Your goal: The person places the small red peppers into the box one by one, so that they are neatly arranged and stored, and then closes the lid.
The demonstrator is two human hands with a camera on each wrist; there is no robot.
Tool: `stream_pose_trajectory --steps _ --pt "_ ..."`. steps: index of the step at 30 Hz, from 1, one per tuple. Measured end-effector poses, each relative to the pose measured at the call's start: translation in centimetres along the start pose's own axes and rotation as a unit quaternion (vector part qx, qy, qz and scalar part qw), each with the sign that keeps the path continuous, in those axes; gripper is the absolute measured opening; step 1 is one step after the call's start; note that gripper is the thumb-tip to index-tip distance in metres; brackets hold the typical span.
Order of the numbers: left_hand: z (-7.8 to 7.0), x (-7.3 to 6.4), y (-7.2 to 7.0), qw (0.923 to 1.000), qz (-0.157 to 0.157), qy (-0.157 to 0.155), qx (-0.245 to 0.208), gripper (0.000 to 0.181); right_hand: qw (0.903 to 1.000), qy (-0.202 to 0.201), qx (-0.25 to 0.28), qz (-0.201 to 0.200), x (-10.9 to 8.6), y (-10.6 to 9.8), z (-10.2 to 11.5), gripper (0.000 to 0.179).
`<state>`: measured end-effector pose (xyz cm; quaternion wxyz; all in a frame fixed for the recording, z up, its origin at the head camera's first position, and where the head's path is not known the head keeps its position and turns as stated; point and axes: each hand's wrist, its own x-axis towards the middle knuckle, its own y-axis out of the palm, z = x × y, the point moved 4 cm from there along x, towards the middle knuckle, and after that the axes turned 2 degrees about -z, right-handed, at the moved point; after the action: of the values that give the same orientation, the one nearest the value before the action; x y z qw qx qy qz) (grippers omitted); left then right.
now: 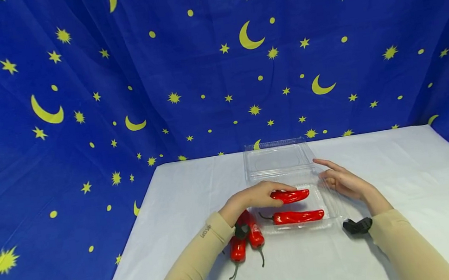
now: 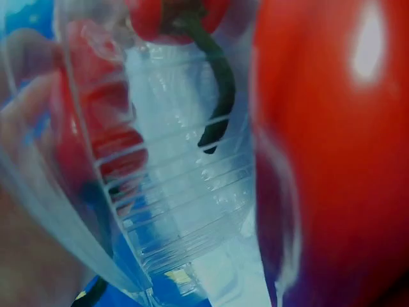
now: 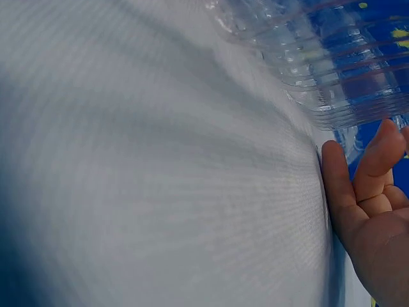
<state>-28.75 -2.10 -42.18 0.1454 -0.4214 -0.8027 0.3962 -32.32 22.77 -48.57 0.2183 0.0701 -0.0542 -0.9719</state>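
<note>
My left hand (image 1: 258, 195) holds a red pepper (image 1: 297, 195) by its stem-end half, low over the back of a clear plastic clamshell box (image 1: 330, 204). In the left wrist view, fingers lie along the held pepper (image 2: 96, 109), seen through the box's ridged wall (image 2: 179, 236). A second red pepper (image 1: 299, 216) lies in the front of the box, its stem pointing left. At the box's right side is my right hand (image 1: 345, 183), index finger extended and the others bent. The right wrist view shows that hand (image 3: 377, 217) beside the ridged plastic, gripping nothing.
The clear lid (image 1: 279, 157) is folded back behind the box. Several more red peppers (image 1: 255, 236) lie left of it, partly under my left forearm. Black wrist cameras (image 1: 357, 225) sit at both wrists. A blue star-and-moon curtain (image 1: 207, 67) borders the white table (image 1: 422, 172).
</note>
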Motion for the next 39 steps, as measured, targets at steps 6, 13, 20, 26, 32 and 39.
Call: stream_pose_trajectory --steps 6,13,20,26,32,39 --pt "0.2 0.5 0.7 0.9990 0.019 -0.013 0.039 0.049 1.0000 0.005 -0.001 -0.003 0.0 -0.1 -0.2 0.064" --pt "0.0 0.7 1.3 0.9969 0.043 -0.028 0.060 0.048 1.0000 0.002 -0.001 0.001 0.0 -0.1 -0.2 0.065" --pt "0.2 0.7 1.9 0.9962 0.046 -0.027 0.069 0.040 1.0000 0.004 -0.001 0.000 0.0 -0.1 -0.2 0.065" --pt "0.3 0.5 1.8 0.9966 0.032 -0.022 0.073 0.041 0.9999 0.006 -0.009 -0.004 0.0 0.1 -0.2 0.064" --pt "-0.3 0.0 0.6 0.9985 -0.006 0.031 0.044 0.042 0.9998 0.011 -0.016 -0.008 0.1 0.1 -0.1 0.065" --pt "-0.9 -2.1 -2.2 0.9952 -0.075 0.062 0.000 0.041 0.9999 0.004 -0.013 -0.006 0.0 -0.1 0.0 0.064"
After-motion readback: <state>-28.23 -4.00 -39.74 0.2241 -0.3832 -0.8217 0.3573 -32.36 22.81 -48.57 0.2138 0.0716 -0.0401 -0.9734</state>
